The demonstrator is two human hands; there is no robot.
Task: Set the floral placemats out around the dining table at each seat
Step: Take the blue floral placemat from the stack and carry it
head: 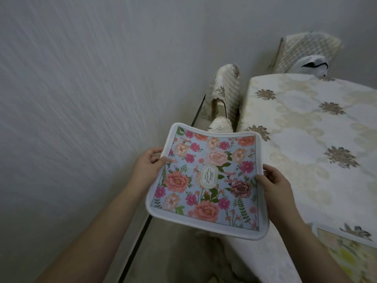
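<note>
Left hand [150, 162] and right hand [272, 180] pinching opposite edges of floral placemat [206, 180], held between them beside dining table [306, 129]

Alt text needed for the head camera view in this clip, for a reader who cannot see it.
Two hands, left hand and right hand, hold a blue floral placemat by its side edges in the air beside a dining table with a cream tablecloth. Another placemat lies at the table's near corner, and two covered chairs stand at the far end.

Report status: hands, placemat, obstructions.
Left hand and right hand grip floral placemat by opposite edges. Held beside table, not laid. Nothing in the way.
</note>
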